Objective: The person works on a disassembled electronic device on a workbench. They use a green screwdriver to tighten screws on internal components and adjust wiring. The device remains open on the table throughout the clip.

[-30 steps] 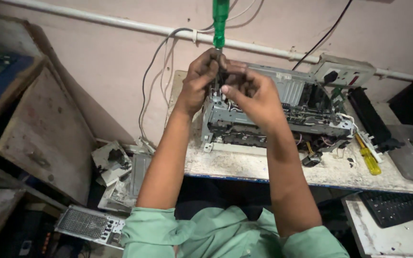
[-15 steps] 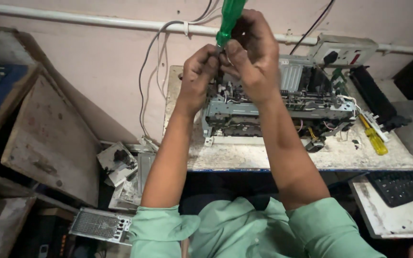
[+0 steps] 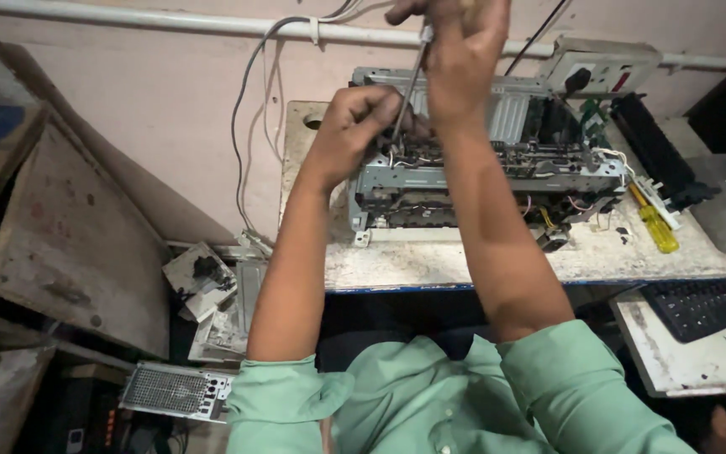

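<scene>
An opened grey metal printer chassis [image 3: 497, 168] with exposed wires and parts stands on the worn white workbench [image 3: 464, 261]. My right hand [image 3: 460, 50] is raised at the top edge of the view, shut on a screwdriver whose metal shaft [image 3: 409, 88] slants down into the chassis top; its handle is hidden in my fist. My left hand [image 3: 355, 126] rests on the chassis's upper left corner, fingers curled around the shaft's tip area. Whether it grips a part there is hidden.
A yellow-handled screwdriver [image 3: 655, 225] lies on the bench right of the chassis, beside a black long part [image 3: 653, 151]. A power socket box [image 3: 602, 67] sits on the wall. A black keyboard [image 3: 703, 307] lies on a lower shelf. Boards and scrap parts [image 3: 199, 277] crowd the left.
My right hand has risen toward the top edge, so the green handle is no longer visible. The view has shifted, with the chassis lower in frame. My left hand stays on the chassis.
</scene>
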